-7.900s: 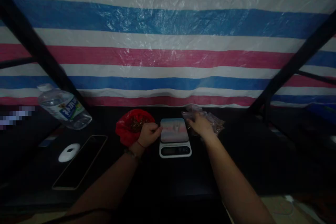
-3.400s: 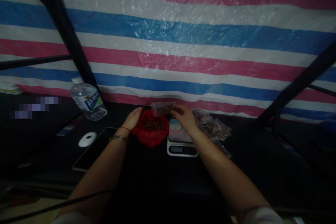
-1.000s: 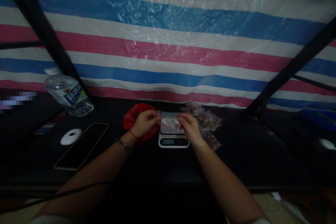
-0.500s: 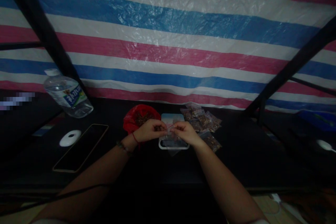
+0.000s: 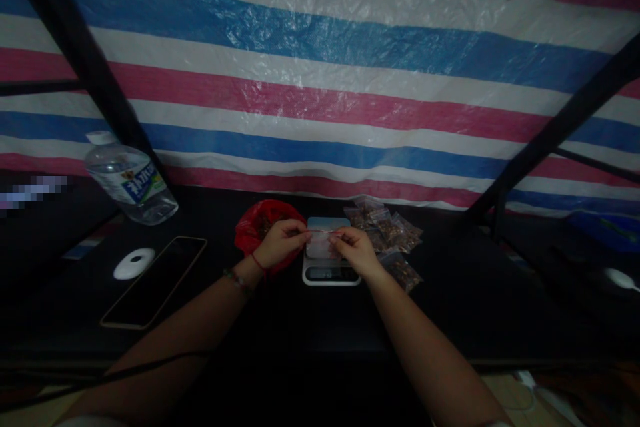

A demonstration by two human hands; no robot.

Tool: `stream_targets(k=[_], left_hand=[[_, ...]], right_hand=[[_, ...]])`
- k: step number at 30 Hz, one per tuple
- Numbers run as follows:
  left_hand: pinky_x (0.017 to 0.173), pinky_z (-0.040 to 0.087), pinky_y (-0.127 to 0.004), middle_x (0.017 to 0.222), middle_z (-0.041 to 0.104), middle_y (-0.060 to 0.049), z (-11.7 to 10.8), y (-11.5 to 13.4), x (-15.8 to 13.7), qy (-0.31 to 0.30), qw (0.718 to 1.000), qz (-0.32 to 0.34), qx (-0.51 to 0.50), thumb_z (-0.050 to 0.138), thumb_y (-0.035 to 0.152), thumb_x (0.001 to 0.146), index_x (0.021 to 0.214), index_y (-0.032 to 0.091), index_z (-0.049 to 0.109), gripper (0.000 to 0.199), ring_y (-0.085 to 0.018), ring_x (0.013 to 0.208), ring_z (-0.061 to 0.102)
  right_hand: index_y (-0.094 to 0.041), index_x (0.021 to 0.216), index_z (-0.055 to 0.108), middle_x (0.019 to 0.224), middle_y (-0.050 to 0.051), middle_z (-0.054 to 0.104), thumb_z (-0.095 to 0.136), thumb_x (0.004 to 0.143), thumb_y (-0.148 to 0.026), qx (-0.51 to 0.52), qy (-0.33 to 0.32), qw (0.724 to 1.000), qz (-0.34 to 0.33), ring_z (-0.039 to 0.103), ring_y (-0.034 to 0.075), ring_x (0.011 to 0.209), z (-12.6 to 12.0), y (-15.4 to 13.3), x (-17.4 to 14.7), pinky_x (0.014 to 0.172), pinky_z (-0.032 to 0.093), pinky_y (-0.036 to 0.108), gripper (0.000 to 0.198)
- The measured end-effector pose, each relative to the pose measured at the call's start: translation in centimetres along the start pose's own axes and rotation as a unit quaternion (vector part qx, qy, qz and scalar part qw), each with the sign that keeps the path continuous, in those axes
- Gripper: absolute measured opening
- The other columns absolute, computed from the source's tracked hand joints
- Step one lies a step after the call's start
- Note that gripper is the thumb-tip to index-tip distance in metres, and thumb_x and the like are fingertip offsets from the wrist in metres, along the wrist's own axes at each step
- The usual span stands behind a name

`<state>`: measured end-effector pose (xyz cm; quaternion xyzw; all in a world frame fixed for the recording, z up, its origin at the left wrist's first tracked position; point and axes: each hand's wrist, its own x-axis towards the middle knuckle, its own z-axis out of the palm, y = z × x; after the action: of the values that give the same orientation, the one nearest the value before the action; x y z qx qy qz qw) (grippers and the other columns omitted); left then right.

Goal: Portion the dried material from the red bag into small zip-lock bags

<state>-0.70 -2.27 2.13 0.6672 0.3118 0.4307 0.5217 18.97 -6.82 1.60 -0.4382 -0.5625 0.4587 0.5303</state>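
Observation:
A clear zip bag (image 5: 321,245) with a reddish strip along its top edge is stretched between my two hands. My left hand (image 5: 281,241) pinches its left upper corner, and my right hand (image 5: 355,248) pinches the right one. No contents show inside it. Beneath the bag lies a small white kitchen scale (image 5: 307,276) with a dark display at its near edge. Partly behind my left hand is a red plastic bag (image 5: 249,219) holding small brown bits. Several filled zip bags (image 5: 395,230) of brown bits are piled to the right of the scale.
At left stand a large clear bottle (image 5: 131,177), a white oval object (image 5: 134,263) and a dark phone (image 5: 155,283) on the black table (image 5: 280,330). Black slanted frame bars (image 5: 545,133) rise at both sides, before a striped plastic sheet (image 5: 320,100). A white spoon-like object (image 5: 619,277) lies far right.
My hands have moved apart, and the zip bag has gone from bunched between the fingers to spread flat. More of the scale's display now shows.

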Motion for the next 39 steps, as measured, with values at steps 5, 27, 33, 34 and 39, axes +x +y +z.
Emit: stream_targets(k=[5,27,33,34,39], left_hand=[[0.049,0.039,-0.021,0.056,0.057,0.0,0.1,0.1,-0.1,-0.024,1.0,0.006,0.015,0.07,0.041,0.071,0.067,0.014,0.062,0.029,-0.01,0.051,0.05],[0.059,0.046,-0.021,0.069,0.065,-0.004,0.6,-0.2,-0.6,-0.055,0.98,0.119,0.151,0.064,0.031,0.077,0.074,0.011,0.067,0.02,-0.012,0.064,0.058],[0.061,0.046,-0.022,0.07,0.066,-0.004,0.6,0.3,-0.6,-0.078,0.974,0.134,0.163,0.061,0.031,0.081,0.075,0.011,0.066,0.021,-0.013,0.065,0.06],[0.06,0.046,-0.021,0.07,0.066,-0.004,0.6,0.4,-0.6,-0.081,0.974,0.137,0.163,0.061,0.031,0.081,0.075,0.012,0.066,0.021,-0.013,0.065,0.06],[0.059,0.045,-0.021,0.068,0.066,-0.004,0.7,0.6,-0.6,-0.097,0.964,0.158,0.191,0.061,0.032,0.082,0.074,0.012,0.066,0.021,-0.012,0.063,0.059]], right_hand=[[-0.019,0.069,0.064,0.056,-0.002,0.061,0.068,0.072,-0.048,-0.02,-0.007,1.0,-0.019,0.056,0.012,0.046,0.1,0.0,-0.2,0.045,0.046,0.023,0.029],[-0.018,0.068,0.069,0.062,0.003,0.067,0.061,0.079,-0.03,-0.195,-0.004,0.968,-0.16,0.059,0.013,0.056,1.1,0.2,-0.7,0.053,0.044,0.022,0.018],[-0.018,0.066,0.066,0.059,0.001,0.061,0.057,0.083,-0.034,-0.224,-0.023,0.957,-0.18,0.053,0.011,0.053,1.0,0.1,-0.8,0.051,0.04,0.021,0.025],[-0.018,0.065,0.066,0.057,0.001,0.06,0.057,0.084,-0.035,-0.234,-0.035,0.955,-0.181,0.052,0.011,0.053,1.1,0.0,-0.9,0.051,0.039,0.021,0.027],[-0.018,0.065,0.066,0.056,0.0,0.059,0.05,0.089,-0.039,-0.27,-0.082,0.94,-0.191,0.052,0.011,0.053,1.0,-0.4,-1.0,0.053,0.037,0.021,0.036]])
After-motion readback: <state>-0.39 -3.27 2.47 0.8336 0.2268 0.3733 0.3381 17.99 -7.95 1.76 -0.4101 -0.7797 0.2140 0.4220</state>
